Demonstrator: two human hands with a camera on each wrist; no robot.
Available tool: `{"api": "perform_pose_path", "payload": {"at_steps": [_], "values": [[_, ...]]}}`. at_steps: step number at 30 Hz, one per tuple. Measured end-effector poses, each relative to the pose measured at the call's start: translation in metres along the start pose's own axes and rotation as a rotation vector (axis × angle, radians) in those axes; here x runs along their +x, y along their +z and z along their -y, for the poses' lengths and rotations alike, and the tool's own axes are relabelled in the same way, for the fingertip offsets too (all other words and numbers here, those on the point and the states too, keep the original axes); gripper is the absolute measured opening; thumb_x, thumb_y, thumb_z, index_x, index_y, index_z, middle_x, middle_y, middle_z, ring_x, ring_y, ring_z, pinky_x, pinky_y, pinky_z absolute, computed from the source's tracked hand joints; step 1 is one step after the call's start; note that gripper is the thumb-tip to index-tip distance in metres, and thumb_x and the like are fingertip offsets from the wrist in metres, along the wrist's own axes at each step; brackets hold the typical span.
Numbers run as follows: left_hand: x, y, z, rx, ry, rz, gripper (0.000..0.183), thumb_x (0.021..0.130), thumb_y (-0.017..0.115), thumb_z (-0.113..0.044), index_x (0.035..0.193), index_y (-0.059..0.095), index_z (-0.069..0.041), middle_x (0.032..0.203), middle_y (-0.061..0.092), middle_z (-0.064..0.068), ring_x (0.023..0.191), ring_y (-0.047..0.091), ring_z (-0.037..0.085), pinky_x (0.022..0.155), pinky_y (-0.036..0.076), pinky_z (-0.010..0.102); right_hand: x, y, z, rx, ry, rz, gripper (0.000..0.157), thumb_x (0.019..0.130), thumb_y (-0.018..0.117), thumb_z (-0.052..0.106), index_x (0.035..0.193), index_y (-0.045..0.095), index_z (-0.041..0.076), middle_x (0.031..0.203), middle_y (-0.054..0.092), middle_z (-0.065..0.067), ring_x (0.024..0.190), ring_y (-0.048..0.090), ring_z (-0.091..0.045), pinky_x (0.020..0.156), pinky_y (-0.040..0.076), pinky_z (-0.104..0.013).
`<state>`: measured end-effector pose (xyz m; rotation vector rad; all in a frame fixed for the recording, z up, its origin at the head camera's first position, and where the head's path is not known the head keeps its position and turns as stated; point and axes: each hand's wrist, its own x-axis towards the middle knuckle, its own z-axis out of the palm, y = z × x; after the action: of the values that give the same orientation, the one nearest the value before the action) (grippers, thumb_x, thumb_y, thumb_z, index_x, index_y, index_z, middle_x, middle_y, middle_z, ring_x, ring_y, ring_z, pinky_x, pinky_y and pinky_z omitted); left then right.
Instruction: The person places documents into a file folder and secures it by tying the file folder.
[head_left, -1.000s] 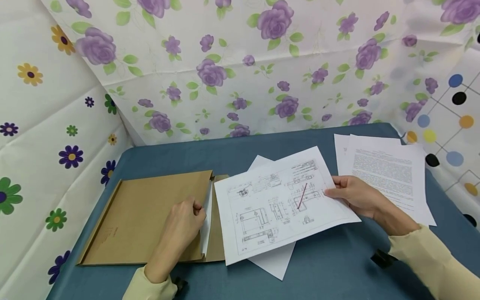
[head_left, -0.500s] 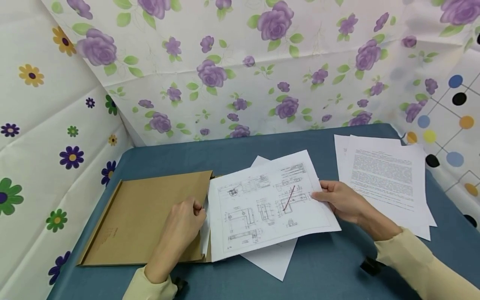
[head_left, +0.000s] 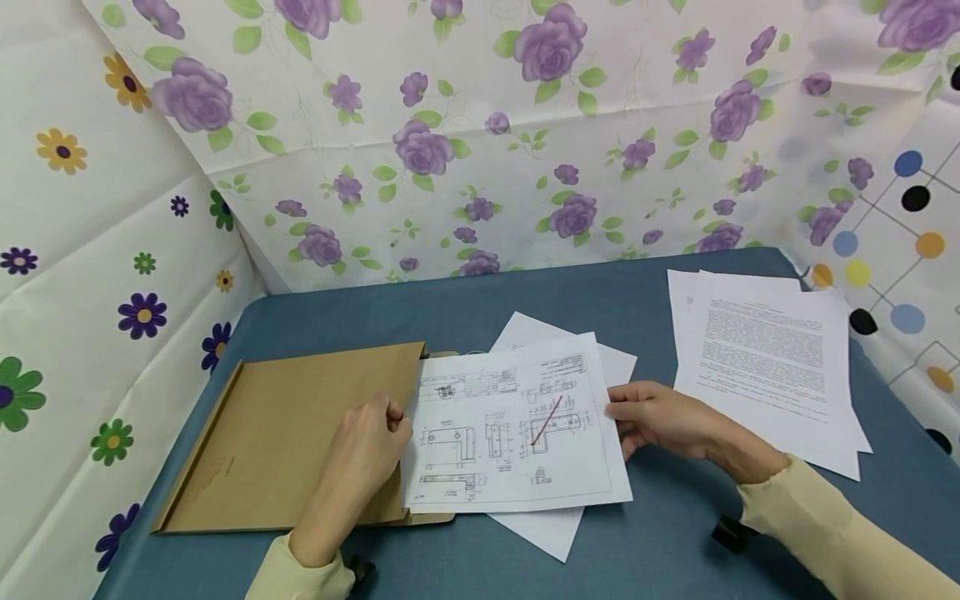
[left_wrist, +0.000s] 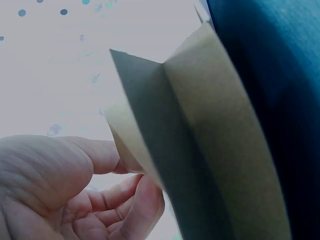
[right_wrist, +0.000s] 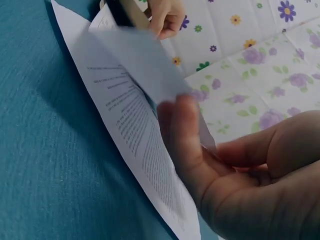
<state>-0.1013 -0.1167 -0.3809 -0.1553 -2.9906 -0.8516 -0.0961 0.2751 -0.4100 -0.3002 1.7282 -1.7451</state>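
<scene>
- The drawing sheet (head_left: 510, 429)'s left edge is hidden inside the brown envelope (head_left: 300, 433)'s mouth; its long axis runs left-right.
- Left hand (head_left: 367, 454) pinches the envelope flap.
- Right hand (head_left: 660, 417) pinches the sheet's far edge from the envelope.

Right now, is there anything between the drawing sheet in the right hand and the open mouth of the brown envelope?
Nothing visible blocks it. The drawing sheet already has its left edge at the mouth of the brown envelope, whose flap the left hand holds up. The right hand pinches the sheet's right edge.
</scene>
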Motion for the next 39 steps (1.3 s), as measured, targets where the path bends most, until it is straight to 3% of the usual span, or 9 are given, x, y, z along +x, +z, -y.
{"api": "perform_pose_path", "payload": {"at_steps": [6,14,39], "values": [[0.000,0.000,0.000,0.003,0.002,0.001,0.006,0.092,0.066,0.000,0.088,0.061,-0.003,0.079,0.058,0.008,0.064,0.051,0.019,0.054,0.040,0.030,0.002,-0.001,0.000,0.025,0.002,0.057,0.035,0.108,0.050,0.008,0.133,0.053,-0.015,0.117,0.066,-0.029,0.086,0.071,-0.023,0.079,0.060,-0.036],[0.001,0.000,0.000,0.009,0.009,-0.005,0.007,0.091,0.066,0.000,0.087,0.062,-0.003,0.078,0.058,0.007,0.064,0.051,0.019,0.054,0.040,0.030,0.010,0.008,-0.003,-0.007,0.001,0.028,0.029,0.102,0.061,0.005,0.123,0.063,-0.014,0.100,0.070,-0.026,0.081,0.074,-0.022,0.076,0.061,-0.035],[-0.001,0.000,-0.001,0.012,0.021,-0.011,0.009,0.091,0.066,0.001,0.086,0.061,-0.003,0.076,0.056,0.007,0.063,0.051,0.019,0.054,0.040,0.030,0.036,0.028,-0.008,-0.087,-0.011,-0.048,0.024,0.100,0.064,0.006,0.116,0.067,-0.011,0.081,0.071,-0.022,0.067,0.073,-0.020,0.066,0.061,-0.035]]}}
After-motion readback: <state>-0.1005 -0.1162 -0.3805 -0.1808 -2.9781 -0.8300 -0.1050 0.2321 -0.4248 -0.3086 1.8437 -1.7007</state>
